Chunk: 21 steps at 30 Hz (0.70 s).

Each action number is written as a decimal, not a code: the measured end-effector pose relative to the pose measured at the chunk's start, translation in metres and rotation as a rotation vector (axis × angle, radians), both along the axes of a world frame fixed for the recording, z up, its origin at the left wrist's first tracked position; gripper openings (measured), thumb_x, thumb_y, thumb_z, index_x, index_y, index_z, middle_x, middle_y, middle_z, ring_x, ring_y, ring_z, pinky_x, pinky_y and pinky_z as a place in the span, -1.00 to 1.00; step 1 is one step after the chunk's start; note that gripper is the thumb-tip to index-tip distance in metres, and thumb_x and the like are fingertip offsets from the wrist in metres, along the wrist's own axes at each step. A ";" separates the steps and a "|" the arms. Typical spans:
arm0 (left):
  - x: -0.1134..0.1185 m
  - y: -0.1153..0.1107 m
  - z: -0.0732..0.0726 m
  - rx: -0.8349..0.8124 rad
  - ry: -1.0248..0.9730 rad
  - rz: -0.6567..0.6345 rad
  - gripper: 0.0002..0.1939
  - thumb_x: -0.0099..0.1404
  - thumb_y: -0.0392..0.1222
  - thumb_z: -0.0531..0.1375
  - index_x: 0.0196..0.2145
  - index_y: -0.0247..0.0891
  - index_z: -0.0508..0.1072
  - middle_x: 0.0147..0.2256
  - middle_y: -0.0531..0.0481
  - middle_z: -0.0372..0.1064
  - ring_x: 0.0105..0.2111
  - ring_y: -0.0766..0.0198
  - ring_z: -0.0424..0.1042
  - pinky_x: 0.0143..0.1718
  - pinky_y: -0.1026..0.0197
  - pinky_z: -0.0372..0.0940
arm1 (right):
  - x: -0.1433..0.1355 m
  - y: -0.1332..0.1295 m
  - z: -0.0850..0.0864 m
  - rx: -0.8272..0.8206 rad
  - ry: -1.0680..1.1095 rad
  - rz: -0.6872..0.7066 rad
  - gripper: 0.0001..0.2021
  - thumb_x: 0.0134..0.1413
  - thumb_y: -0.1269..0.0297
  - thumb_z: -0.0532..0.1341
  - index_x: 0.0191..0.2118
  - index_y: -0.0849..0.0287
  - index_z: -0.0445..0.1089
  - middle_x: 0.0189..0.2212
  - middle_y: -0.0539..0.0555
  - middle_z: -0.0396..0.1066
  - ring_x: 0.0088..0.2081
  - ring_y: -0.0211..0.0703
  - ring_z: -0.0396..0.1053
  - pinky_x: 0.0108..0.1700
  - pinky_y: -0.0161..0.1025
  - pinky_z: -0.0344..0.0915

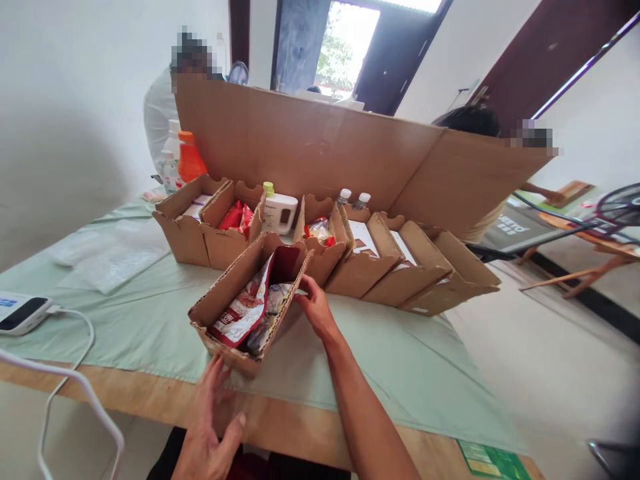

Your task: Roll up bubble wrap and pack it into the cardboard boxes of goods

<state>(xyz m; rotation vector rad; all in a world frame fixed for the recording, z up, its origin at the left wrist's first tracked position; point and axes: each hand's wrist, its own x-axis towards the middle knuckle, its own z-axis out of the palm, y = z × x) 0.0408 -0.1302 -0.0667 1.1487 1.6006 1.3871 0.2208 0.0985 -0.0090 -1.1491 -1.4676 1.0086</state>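
Observation:
A narrow open cardboard box (285,321) stands at an angle in front of me on the table. Inside it lie a red and white printed snack pouch (245,307) and another patterned packet (273,313). My right hand (317,308) is at the box's right side near the far corner, its fingers curled in against the wall. Just below the near end is my left hand (213,423), fingers and thumb apart with nothing between them; some fingertips are at or close to the box's lower front edge.
Several similar boxes, including one with red packets (237,219), line a tall cardboard screen (310,140). A white jug (279,212) and an orange bottle (190,159) stand among them. Plastic bags (117,257), a white device (23,313) and its cable (83,373) are left. People are behind the screen.

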 end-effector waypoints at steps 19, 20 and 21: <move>0.056 0.148 0.024 0.077 0.013 -0.339 -0.45 0.35 -0.13 0.13 0.27 -0.24 0.28 0.18 -0.24 0.35 0.16 0.00 0.38 0.17 -0.08 0.31 | 0.129 -0.091 -0.019 -0.011 -0.090 -0.615 -0.59 -0.04 0.01 0.36 -0.13 0.17 0.40 -0.21 0.15 0.51 -0.19 -0.04 0.46 -0.23 -0.13 0.42; 0.057 0.154 0.023 0.086 0.013 -0.337 -0.44 0.35 -0.13 0.12 0.27 -0.24 0.27 0.18 -0.25 0.35 0.18 0.00 0.36 0.18 -0.09 0.30 | 0.130 -0.087 -0.021 -0.001 -0.088 -0.623 -0.59 -0.04 0.01 0.36 -0.14 0.17 0.40 -0.23 0.14 0.50 -0.20 -0.05 0.46 -0.22 -0.13 0.42; 0.058 0.158 0.021 0.094 0.011 -0.341 -0.44 0.35 -0.12 0.12 0.28 -0.24 0.26 0.20 -0.25 0.34 0.19 0.00 0.35 0.18 -0.08 0.30 | 0.130 -0.084 -0.024 0.009 -0.085 -0.632 -0.58 -0.05 0.00 0.36 -0.14 0.17 0.39 -0.24 0.13 0.50 -0.21 -0.05 0.45 -0.22 -0.12 0.42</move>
